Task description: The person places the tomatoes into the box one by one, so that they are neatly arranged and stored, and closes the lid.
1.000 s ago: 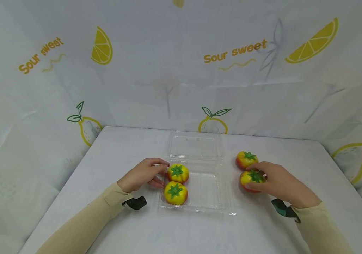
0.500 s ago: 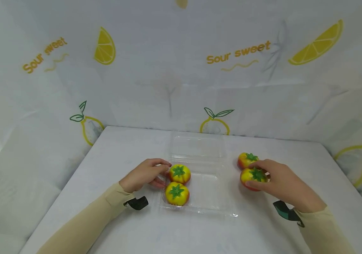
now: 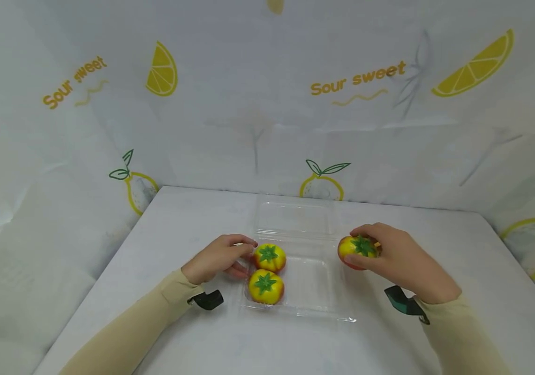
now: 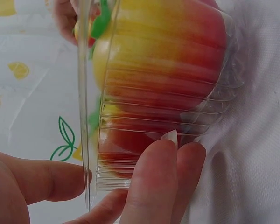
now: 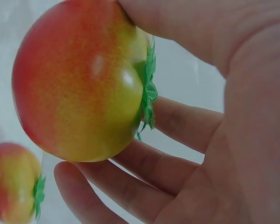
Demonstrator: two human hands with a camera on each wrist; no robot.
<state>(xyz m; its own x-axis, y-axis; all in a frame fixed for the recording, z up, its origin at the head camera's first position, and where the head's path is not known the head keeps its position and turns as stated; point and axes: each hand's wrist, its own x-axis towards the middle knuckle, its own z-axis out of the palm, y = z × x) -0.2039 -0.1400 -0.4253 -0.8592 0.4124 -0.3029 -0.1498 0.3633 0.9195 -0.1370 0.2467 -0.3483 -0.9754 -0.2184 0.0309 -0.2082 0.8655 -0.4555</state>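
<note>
Right hand [image 3: 400,258] with its fingers curled round a tomato [image 3: 355,250], held off the table [image 3: 459,250] just right of the clear tray [image 3: 316,291]. The tray lies to the left of the grip, so the held tomato stands beside the tray's far right corner, with the bare right half of the tray to its near left. The tomato has no long axis; its green calyx faces up and toward the camera in the head view. The right hand is the nearer of the two to that bare half.

Left hand [image 3: 220,258] at the tray's left wall, thumb over the rim and fingers against the outside, pinching the wall. Two tomatoes sit in the tray's left half, one far [image 3: 270,257] and one near [image 3: 265,286], touching or nearly so. The open lid [image 3: 295,216] lies flat beyond the tray.

Right wrist view: fingers [image 5: 144,182] cup the tomato [image 5: 79,84] from below and a digit presses from above, which the head view hides; a second tomato [image 5: 14,184] shows at lower left. Left wrist view: fingers [image 4: 163,182] press the ribbed tray wall [image 4: 149,126] with a tomato [image 4: 163,51] close behind it, and a thumb on the other side of the rim.
</note>
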